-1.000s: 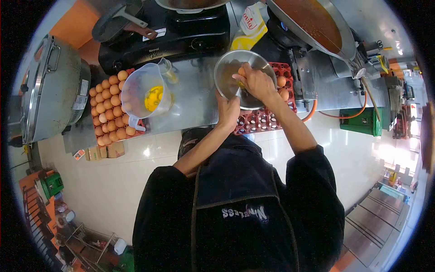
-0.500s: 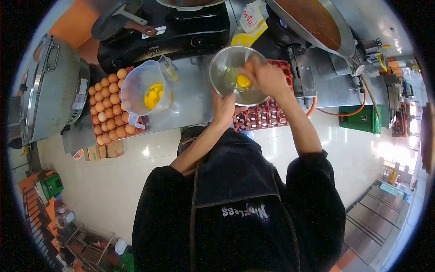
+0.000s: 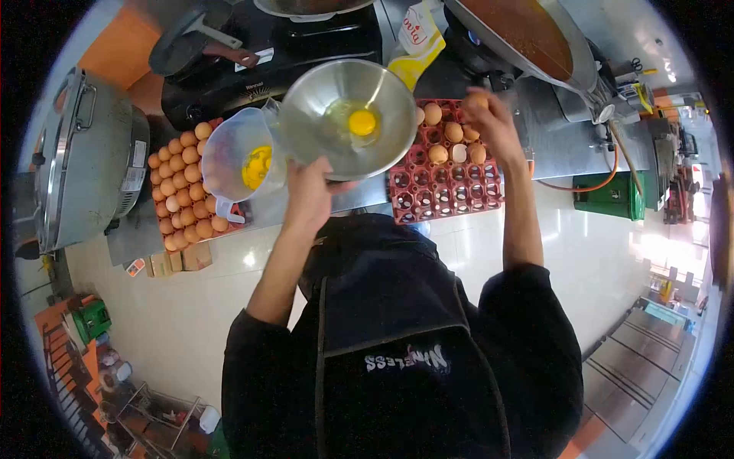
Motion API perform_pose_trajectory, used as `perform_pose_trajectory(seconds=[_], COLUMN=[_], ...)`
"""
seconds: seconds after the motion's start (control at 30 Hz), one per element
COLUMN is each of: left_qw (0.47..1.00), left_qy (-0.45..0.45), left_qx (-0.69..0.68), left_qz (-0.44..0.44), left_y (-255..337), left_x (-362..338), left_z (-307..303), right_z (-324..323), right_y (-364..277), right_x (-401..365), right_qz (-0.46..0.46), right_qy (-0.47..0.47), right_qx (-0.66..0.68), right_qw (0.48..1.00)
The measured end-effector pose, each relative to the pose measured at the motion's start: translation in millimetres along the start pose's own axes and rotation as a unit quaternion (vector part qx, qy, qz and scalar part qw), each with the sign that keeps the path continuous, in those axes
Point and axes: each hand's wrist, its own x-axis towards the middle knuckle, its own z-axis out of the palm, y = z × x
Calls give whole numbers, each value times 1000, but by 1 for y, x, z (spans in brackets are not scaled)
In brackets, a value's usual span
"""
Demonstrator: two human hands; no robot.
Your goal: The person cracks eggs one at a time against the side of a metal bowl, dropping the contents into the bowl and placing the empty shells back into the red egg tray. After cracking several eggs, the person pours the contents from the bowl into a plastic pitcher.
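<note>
My left hand point(image 3: 310, 187) grips the near rim of a steel bowl point(image 3: 306, 115), which is raised and holds one raw egg with a whole yolk point(image 3: 362, 122). The bowl's left edge overlaps a clear plastic jug point(image 3: 222, 145) with several yolks point(image 3: 257, 167) inside. Over the back right of a red egg tray point(image 3: 443, 200), my right hand point(image 3: 493, 122) has its fingers curled round a brown eggshell point(image 3: 478, 101). Several brown shells point(image 3: 438, 154) sit in that tray's back rows; its front cups show no eggs.
A full tray of brown eggs point(image 3: 183, 180) lies left of the jug. Behind are a black stove point(image 3: 252, 96), a yellow and white pouch point(image 3: 419, 46) and a wide pan of reddish-brown sauce point(image 3: 527, 38). A large grey pot point(image 3: 95, 161) stands at far left.
The bowl has moved left in my left hand, towards the jug, uncovering the shells in the red tray. My right hand has moved right, away from the bowl, to above that tray.
</note>
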Motion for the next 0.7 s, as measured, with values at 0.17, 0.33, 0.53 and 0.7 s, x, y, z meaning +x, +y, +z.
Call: perform_pose_trajectory(seconds=[0.17, 0.33, 0.53, 0.7], left_qw=[998, 984, 948, 889], left_qy=[33, 125, 237, 272], left_qx=[36, 69, 146, 270], left_qz=[35, 109, 152, 252], left_y=[63, 101, 113, 105], left_x=[-38, -60, -59, -56], left_z=[-21, -93, -158, -166], right_z=[0, 34, 37, 25], right_y=[79, 88, 106, 90], right_x=[0, 20, 77, 70], right_qz=[-107, -146, 20, -52], right_qy=[-2, 73, -88, -6], right_qx=[-347, -598, -629, -523], right_qw=[932, 785, 772, 850])
